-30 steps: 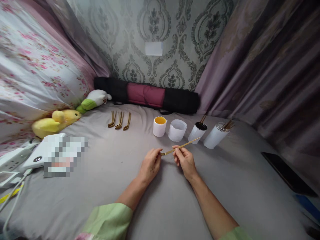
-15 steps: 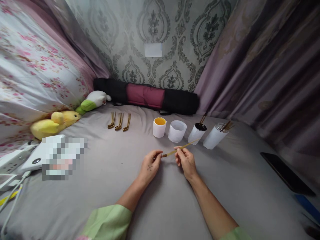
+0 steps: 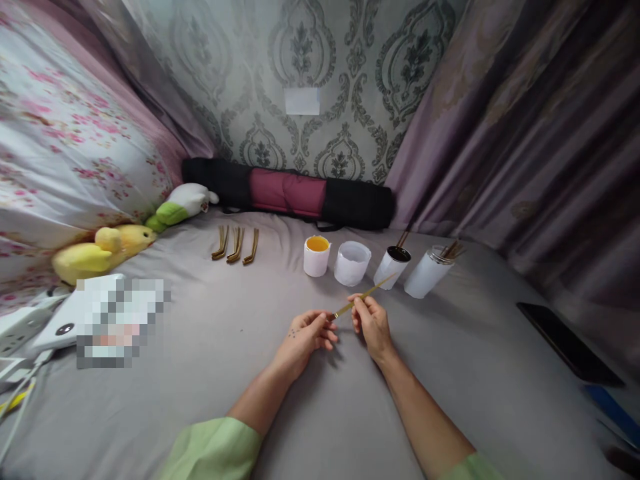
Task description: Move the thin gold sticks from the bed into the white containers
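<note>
My right hand (image 3: 371, 325) pinches a thin golden stick (image 3: 361, 297) that slants up toward the cups. My left hand (image 3: 305, 337) rests on the grey sheet just left of the stick's lower tip, fingers curled loosely; I cannot see anything in them. Behind the hands stands a row of white cups: one with yellow liquid (image 3: 317, 255), an empty-looking one (image 3: 353, 263), one with dark liquid and a stick (image 3: 393, 266), and a tilted one holding several sticks (image 3: 428, 271).
Three bent golden sticks (image 3: 235, 244) lie at the back left. A black and maroon roll (image 3: 290, 193) lies against the wall. Plush toys (image 3: 100, 250) and a power strip (image 3: 23, 327) are at the left; a dark phone (image 3: 567, 343) lies at the right.
My left hand has let go of the stick's lower end and curled down onto the sheet. The right hand keeps the stick, now tilted steeper.
</note>
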`<act>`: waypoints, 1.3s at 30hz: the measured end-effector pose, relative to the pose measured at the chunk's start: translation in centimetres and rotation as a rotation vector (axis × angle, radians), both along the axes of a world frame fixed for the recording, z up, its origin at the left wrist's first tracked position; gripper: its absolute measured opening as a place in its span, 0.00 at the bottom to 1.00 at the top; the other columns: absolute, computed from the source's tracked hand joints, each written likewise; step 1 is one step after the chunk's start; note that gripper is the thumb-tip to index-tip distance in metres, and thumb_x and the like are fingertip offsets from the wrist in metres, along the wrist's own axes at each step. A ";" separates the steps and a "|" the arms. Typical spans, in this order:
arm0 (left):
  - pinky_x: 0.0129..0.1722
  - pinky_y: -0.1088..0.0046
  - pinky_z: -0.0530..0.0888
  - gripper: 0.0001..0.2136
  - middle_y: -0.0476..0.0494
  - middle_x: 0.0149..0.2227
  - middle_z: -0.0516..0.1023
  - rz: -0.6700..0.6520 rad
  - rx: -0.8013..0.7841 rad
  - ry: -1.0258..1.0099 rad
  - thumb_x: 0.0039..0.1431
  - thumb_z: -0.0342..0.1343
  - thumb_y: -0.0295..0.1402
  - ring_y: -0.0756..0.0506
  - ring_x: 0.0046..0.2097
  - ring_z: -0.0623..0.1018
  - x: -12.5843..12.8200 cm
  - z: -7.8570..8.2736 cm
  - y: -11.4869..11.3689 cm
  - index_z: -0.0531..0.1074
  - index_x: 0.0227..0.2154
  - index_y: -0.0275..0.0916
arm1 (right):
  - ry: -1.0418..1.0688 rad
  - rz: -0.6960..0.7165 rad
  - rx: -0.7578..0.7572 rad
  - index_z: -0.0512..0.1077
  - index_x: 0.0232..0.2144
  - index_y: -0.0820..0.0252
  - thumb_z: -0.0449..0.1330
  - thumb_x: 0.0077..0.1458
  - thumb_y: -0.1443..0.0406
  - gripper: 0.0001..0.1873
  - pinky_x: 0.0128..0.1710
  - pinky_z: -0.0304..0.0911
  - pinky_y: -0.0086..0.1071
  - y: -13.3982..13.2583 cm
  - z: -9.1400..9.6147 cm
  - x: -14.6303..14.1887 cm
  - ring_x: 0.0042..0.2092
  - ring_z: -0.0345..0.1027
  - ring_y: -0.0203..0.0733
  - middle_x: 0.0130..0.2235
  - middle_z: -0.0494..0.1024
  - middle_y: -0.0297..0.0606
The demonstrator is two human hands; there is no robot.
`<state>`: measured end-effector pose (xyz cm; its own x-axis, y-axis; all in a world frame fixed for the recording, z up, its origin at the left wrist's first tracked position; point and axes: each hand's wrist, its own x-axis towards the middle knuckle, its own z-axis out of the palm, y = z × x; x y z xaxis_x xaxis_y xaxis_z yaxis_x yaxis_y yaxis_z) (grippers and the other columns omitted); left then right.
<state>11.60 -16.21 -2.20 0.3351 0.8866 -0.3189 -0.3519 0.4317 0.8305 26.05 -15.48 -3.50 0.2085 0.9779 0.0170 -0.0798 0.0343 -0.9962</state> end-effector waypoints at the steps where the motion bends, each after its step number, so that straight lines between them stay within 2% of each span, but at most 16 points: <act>1: 0.22 0.76 0.69 0.11 0.38 0.29 0.73 0.000 -0.052 -0.033 0.50 0.52 0.33 0.50 0.25 0.73 0.1 0.2 -0.2 0.66 0.33 0.30 | -0.007 0.002 0.002 0.65 0.31 0.61 0.51 0.49 0.55 0.14 0.12 0.48 0.20 0.0 0.0 0.0 0.16 0.50 0.25 0.20 0.58 0.27; 5: 0.25 0.76 0.70 0.09 0.37 0.29 0.73 0.070 -0.253 -0.148 0.51 0.49 0.29 0.50 0.26 0.74 1.0 0.7 -1.1 0.64 0.35 0.30 | -0.028 0.013 0.014 0.65 0.30 0.61 0.51 0.50 0.56 0.14 0.13 0.48 0.21 -0.1 0.3 0.1 0.16 0.49 0.25 0.19 0.57 0.26; 10: 0.25 0.78 0.69 0.08 0.39 0.29 0.73 0.150 -0.332 -0.297 0.52 0.48 0.27 0.51 0.26 0.73 2.4 0.5 -2.6 0.63 0.36 0.31 | -0.036 0.056 0.019 0.65 0.28 0.61 0.51 0.50 0.57 0.12 0.13 0.48 0.22 -0.2 0.6 0.6 0.16 0.49 0.26 0.18 0.56 0.26; 18: 0.26 0.79 0.68 0.11 0.41 0.30 0.71 0.089 -0.309 -0.399 0.51 0.50 0.29 0.52 0.27 0.72 2.9 -0.1 -3.7 0.63 0.38 0.32 | -0.052 0.090 -0.009 0.65 0.25 0.61 0.50 0.49 0.58 0.12 0.13 0.46 0.21 -0.2 1.2 1.4 0.15 0.47 0.26 0.16 0.55 0.25; 25: 0.27 0.78 0.68 0.12 0.42 0.32 0.71 0.031 -0.303 -0.358 0.51 0.52 0.29 0.52 0.28 0.71 2.4 0.0 -4.1 0.63 0.39 0.34 | -0.067 0.103 -0.061 0.64 0.26 0.61 0.50 0.48 0.58 0.11 0.13 0.46 0.22 -0.9 2.1 1.7 0.15 0.46 0.26 0.16 0.55 0.25; 39: 0.27 0.77 0.68 0.14 0.41 0.33 0.71 -0.071 -0.296 -0.318 0.49 0.54 0.29 0.53 0.28 0.71 2.4 -0.2 -4.5 0.65 0.40 0.33 | -0.075 0.164 -0.094 0.66 0.26 0.61 0.50 0.49 0.59 0.11 0.14 0.47 0.22 -2.0 2.7 2.6 0.16 0.46 0.26 0.16 0.56 0.24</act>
